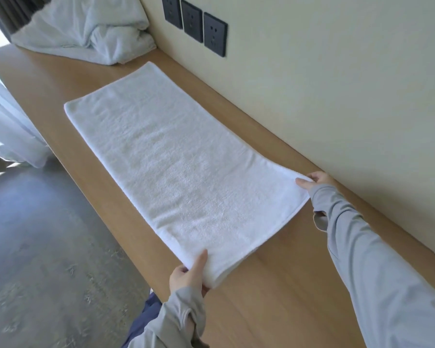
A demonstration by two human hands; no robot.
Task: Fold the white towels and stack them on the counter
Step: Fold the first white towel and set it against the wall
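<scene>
**A:** Where's the piece, and what are the hands doing?

**B:** The long white terry towel [176,156] lies flat on the pale wooden counter [274,285], running from 11 o'clock to 5 o'clock. The person's left hand [189,273] pinches the near corner at 6 o'clock, thumb on top. The right hand [317,180] pinches the other near corner at 4 o'clock, lifting it slightly.

**A:** Which step?

**B:** Probably the crosswise fold. The near edge looks double-layered, so the lengthwise fold seems done.

**A:** How to do it well?

**B:** Lift both corners evenly and keep the edge taut. Carry it toward 11 o'clock and land corner on corner at the far end. Terry is limp and sags in the middle, so smooth from the fold line outward. Keep the long edge parallel to the wall or the stack will go crooked.

**A:** Any containers?

**B:** None in view, no basket or bin. A crumpled heap of white cloth [86,28], likely the unfolded towels, sits directly on the counter at 11 o'clock. It is just beyond the flat towel's far end. No folded stack is visible yet. Three dark wall sockets [194,23] are at 12 o'clock.
</scene>
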